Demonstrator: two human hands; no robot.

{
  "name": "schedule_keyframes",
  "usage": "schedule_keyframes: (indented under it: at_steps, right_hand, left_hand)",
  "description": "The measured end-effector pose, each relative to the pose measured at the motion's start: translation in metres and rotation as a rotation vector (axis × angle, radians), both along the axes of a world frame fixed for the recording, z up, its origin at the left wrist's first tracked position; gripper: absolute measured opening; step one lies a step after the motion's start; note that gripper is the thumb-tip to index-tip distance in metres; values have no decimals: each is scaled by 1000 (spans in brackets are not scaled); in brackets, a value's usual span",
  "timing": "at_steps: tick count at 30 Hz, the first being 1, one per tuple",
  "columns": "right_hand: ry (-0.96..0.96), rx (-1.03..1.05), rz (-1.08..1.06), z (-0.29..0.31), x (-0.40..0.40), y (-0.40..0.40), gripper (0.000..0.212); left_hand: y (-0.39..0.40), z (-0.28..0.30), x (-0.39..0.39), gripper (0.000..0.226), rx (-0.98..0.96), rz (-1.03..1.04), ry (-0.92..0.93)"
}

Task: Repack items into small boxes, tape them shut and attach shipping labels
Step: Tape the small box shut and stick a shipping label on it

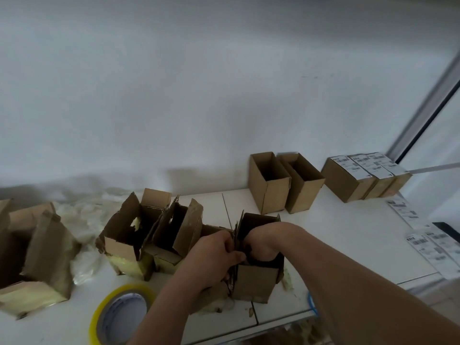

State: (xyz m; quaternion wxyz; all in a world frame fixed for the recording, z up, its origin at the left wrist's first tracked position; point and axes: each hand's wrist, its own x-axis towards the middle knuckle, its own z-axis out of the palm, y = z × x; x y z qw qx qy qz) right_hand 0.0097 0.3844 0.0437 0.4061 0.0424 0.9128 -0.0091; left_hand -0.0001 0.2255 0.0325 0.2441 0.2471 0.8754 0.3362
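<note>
Cardboard box (256, 282) stands open on the white table (348, 235) right in front of me, near the front edge, and both my hands are on it. My right hand (258, 245) reaches down inside through the open top; the fingers are hidden by the box wall, so I cannot tell whether they are curled round anything in there. My left hand (216, 255) grips the left wall of the box, thumb curled over its upper edge and the fingers pressed against the outside.

Just to the left of my left hand stands a cluster of torn opened boxes (149, 232) with ragged flaps and yellowish tape on their lower sides. Farther left, at the edge of view, is another large opened box (37, 257). Crumpled clear plastic wrap (82, 220) lies between them, back toward the wall.

A roll of yellow tape (122, 314) lies flat at the front edge of the table, near my left forearm.

Toward the back, against the wall, two empty small boxes (283, 183) stand upright, touching side by side. To their right a row of sealed boxes (363, 178) carries white shipping labels on top. Loose shipping labels (428, 245) lie on the far right of the table.
</note>
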Motion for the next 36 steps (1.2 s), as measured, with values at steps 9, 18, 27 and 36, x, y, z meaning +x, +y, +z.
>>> schedule_keyframes:
  at_steps: [9,18,27,36]
  right_hand:
    - [-98,106,160,-7,-1,-6,32]
    - [228,-31,112,24,10,1,30]
    - [884,-399,-222,-10,65,17,27]
    - [950,-563,-449,-32,65,34,30]
  left_hand:
    - [-3,-1,-3,21,45,6,-44]
    - [-11,-10,-5,72,114,-126,53]
    - [-15,-15,-3,105,-146,-200,157]
    - [8,-7,6,98,-288,-327,510]
